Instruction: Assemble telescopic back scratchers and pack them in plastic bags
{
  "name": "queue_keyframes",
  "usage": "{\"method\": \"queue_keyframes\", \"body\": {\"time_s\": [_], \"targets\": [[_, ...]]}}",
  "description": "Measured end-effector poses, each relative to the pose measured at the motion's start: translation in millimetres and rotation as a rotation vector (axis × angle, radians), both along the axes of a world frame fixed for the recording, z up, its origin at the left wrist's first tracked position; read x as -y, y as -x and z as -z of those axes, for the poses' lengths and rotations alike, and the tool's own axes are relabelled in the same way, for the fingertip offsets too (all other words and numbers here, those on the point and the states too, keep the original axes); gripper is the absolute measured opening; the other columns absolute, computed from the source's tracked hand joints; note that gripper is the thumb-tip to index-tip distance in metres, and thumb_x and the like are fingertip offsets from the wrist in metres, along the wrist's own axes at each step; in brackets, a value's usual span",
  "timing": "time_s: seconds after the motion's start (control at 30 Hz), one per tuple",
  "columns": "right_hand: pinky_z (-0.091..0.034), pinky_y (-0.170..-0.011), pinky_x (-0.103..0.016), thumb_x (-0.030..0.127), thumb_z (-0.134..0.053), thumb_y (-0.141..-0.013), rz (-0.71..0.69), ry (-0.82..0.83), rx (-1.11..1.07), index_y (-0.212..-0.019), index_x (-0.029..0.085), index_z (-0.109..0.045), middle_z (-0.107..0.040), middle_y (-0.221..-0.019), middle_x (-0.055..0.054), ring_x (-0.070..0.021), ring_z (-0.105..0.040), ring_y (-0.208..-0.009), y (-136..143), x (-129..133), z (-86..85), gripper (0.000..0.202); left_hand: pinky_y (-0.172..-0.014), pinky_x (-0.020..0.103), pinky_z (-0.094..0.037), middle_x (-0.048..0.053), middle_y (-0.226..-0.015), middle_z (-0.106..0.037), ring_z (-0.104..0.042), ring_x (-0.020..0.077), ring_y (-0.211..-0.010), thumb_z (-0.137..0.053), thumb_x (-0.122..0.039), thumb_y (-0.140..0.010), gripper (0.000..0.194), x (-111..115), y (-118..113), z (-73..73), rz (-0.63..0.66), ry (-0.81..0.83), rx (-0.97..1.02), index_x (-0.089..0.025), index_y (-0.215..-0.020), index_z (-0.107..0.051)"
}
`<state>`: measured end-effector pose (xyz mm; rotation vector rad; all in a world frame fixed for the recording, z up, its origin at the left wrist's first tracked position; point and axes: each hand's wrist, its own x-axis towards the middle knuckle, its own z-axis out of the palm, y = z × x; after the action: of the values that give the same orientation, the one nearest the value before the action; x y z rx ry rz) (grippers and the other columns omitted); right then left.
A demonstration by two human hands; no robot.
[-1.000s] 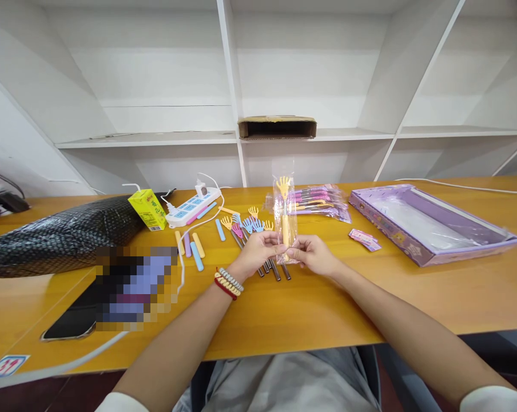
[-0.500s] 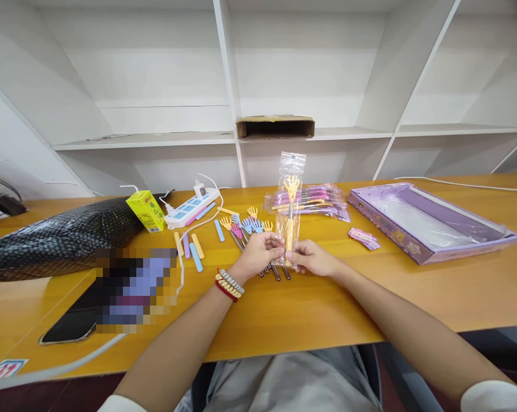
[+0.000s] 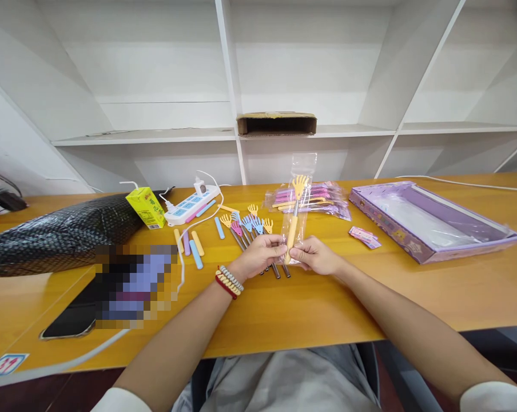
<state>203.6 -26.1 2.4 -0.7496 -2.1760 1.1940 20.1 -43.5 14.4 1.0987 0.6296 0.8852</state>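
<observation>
A yellow back scratcher (image 3: pixel 293 220) with a claw-shaped head stands inside a clear plastic bag (image 3: pixel 305 166), tilted slightly right. My left hand (image 3: pixel 262 253) pinches the bag's lower end from the left. From the other side, my right hand (image 3: pixel 317 255) grips the same end between thumb and fingers. Under and behind my left hand lie several loose scratcher rods (image 3: pixel 246 226) with yellow, blue and pink claw heads; their middles are partly hidden by it. Loose coloured handles (image 3: pixel 196 253) are scattered to the left. Beyond the held bag is a pile of bagged back scratchers (image 3: pixel 327 200).
A purple tray-like box (image 3: pixel 425 254) sits at right, near small pink cards (image 3: pixel 365 237). On the left are a power strip (image 3: pixel 192 206), a yellow drink carton (image 3: pixel 146 207), a black wrapped bundle (image 3: pixel 61 237) and a phone (image 3: pixel 72 315). A cardboard box (image 3: pixel 277 116) rests on the shelf.
The bagged back scratcher has tipped to the right at its top, and the bag has shifted slightly right. Both hands still hold its lower end.
</observation>
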Motion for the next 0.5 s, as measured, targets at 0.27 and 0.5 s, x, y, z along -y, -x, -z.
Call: {"method": "queue_keyframes", "body": {"time_s": [0.27, 0.5], "targets": [[-0.023, -0.045, -0.02, 0.049, -0.041, -0.086, 0.012, -0.042, 0.002, -0.06, 0.013, -0.05, -0.033, -0.05, 0.004, -0.0055, -0.029, -0.047, 0.0, -3.0, 5.1, 0.045, -0.053, 0.022, -0.039, 0.001, -0.059, -0.055, -0.047, 0.009, -0.055, -0.069, -0.039, -0.066, 0.03, -4.4, 1.6, 1.9, -0.07, -0.199, -0.279, -0.009, -0.068, -0.066], [-0.022, -0.048, -0.021, 0.052, -0.037, -0.086, 0.07, -0.153, 0.059, -0.055, 0.015, -0.038, -0.027, -0.053, 0.004, -0.0059, -0.025, -0.05, 1.3, -6.1, 8.4, 0.048, -0.05, 0.022, -0.037, -0.001, -0.052, -0.052, -0.045, 0.0088, -0.05, -0.066, -0.035, -0.066, 0.025, -6.7, -1.6, 5.1, -0.251, -0.345, -0.449, -0.011, -0.06, -0.064]]}}
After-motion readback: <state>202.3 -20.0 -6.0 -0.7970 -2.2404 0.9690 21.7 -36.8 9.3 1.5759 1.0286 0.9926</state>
